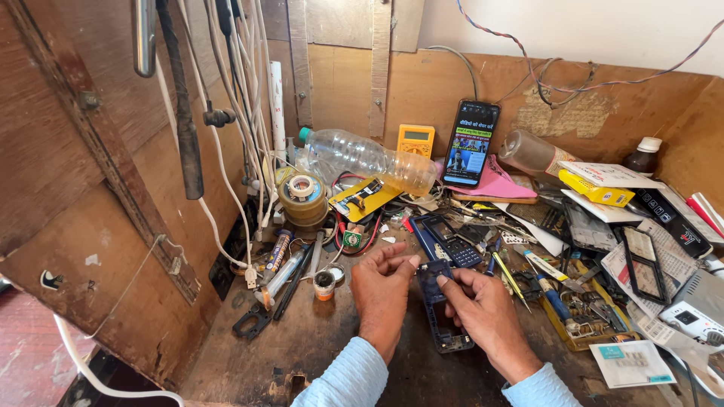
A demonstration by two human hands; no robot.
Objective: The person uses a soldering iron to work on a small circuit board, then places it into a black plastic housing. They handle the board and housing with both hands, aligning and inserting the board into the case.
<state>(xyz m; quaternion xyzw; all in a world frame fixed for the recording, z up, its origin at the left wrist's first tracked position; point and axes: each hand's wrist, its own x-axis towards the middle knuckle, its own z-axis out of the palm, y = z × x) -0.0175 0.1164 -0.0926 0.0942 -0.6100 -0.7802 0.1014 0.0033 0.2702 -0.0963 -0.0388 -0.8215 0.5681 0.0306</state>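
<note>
Opened phone body (pixel 440 309), dark blue plastic frame with bare internals showing, lies flat on the worn wooden bench (pixel 302 339), long axis running away from the person, slightly angled left at the far end. Both hands on it. Left hand (pixel 383 290) sits just left of the frame, fingers curled, fingertips touching the frame's far left edge; whether it pinches or only steadies, cannot tell. Right hand (pixel 483 305) just right of it, thumb and forefinger closed narrow on the far right edge of the frame. Both hands equally near, the frame between them. Just beyond the fingertips: a blue keypad phone (pixel 446 240), hard glossy plastic, rubbery keys. Right of the right hand: screwdrivers and tweezers in a yellow tray (pixel 581 339), metal, thin. Left of the left hand: small round pot (pixel 324 284). Farther back: clear crumpled plastic bottle (pixel 362 157) on its side, tape roll (pixel 302 188), yellow multimeter (pixel 415 140), lit smartphone (pixel 470 143) propped upright.
</note>
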